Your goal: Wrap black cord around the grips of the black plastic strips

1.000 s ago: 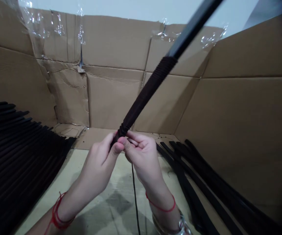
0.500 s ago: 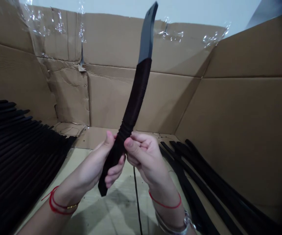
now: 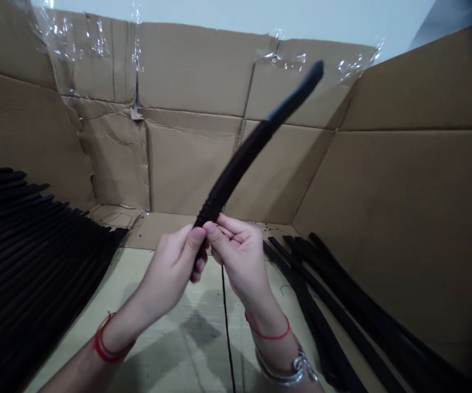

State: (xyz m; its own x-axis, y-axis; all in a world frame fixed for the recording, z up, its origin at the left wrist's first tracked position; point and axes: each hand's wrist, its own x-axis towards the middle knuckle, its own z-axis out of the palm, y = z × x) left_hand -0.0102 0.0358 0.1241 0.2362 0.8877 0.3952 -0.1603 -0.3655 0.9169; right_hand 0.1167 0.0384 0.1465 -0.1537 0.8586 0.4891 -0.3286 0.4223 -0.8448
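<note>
Left hand [image 3: 172,265] and right hand [image 3: 238,254] pinch tight the wrapped strip [image 3: 246,153] at its near end; long axis slants up-right, away.

Black strip stack [image 3: 27,240] left; loose strips [image 3: 342,311] right, perhaps rubber; cardboard walls [image 3: 190,164] behind.

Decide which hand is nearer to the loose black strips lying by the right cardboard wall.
Right. The right hand sits just left of the loose black strips, its fingertips at the wrapped black strip; the left hand grips that strip farther left, beyond the right hand.
</note>
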